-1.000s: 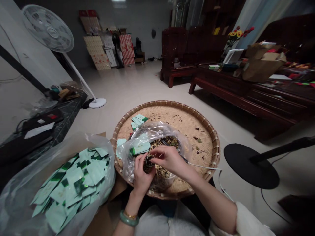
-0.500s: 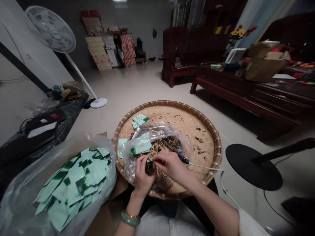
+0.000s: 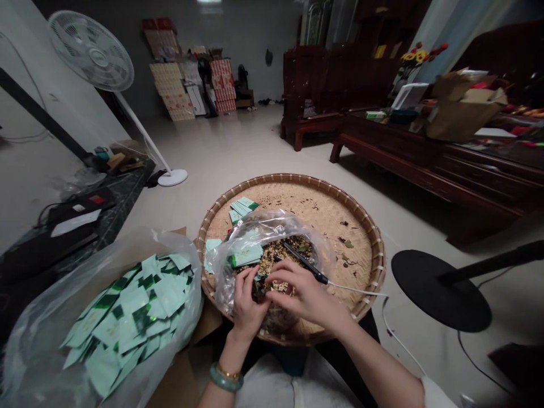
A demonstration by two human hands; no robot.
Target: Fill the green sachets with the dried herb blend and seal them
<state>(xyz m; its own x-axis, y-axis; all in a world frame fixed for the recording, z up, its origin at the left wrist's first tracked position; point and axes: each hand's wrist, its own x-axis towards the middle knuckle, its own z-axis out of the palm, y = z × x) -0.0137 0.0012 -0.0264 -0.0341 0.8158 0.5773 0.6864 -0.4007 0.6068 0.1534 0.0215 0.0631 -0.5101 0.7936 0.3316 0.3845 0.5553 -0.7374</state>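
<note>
A clear plastic bag [image 3: 276, 218] of dried, chopped tea-like bits [image 3: 272, 253] lies in the round woven bamboo tray [image 3: 376, 243]. Over the bag's near part, my left hand [image 3: 249, 297] is curled round a small green packet, mostly hidden by the fingers. My right hand [image 3: 304, 292] is just beside it, thumb and fingers apart above the dried bits, nothing visible in its grasp. A black pen-like tool [image 3: 306, 263] with a white cable rests on the bits, beyond my right hand. A stack of pale green packets [image 3: 246, 254] lies at the bag's left side.
To the left, a large plastic bag [image 3: 38, 334] holds many green packets [image 3: 131, 311]. More packets [image 3: 243, 208] lie on the tray's far left. A black round stand base [image 3: 440, 289] is on the floor at right, a white fan [image 3: 91, 51] at far left.
My right hand's fingers were pinched at the packet in my left hand; now they have parted and shifted slightly away. My left hand stays in place.
</note>
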